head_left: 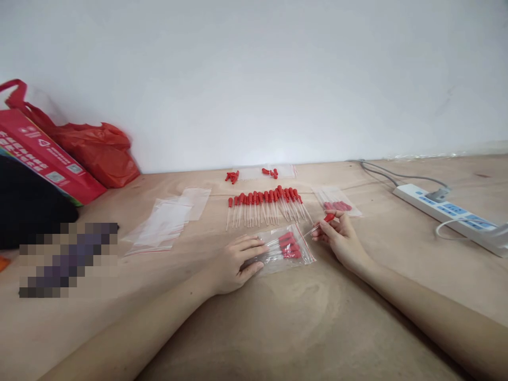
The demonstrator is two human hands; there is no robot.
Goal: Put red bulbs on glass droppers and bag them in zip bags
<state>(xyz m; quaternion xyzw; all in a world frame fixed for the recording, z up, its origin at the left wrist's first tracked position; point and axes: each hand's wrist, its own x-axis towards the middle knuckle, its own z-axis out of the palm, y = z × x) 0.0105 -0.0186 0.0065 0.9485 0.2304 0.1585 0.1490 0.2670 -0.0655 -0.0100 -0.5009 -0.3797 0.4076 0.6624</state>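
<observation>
My left hand [238, 262] lies over the left end of a clear zip bag [305, 260], its fingers stretched out and its thumb apart. Inside that bag are several glass droppers with red rubber bulbs [291, 246], bulbs toward the bag's right end. My right hand [337, 235] pinches a single dropper [329, 217] by its red bulb. Its glass tip points down-left at the bag's right edge. Behind the bag runs a row of droppers [260, 203], bulbs away from me. Just beyond my right hand rests another bag with red-bulbed droppers [337, 203], partly hidden.
Flat zip bags [162, 222] are fanned out at left. Loose red bulbs [233, 176] and another bag [250, 172] lie near the wall. A white power strip [448, 211] with cables sits at right; red bags [95, 151] and a blurred-out item [69, 262] are at left.
</observation>
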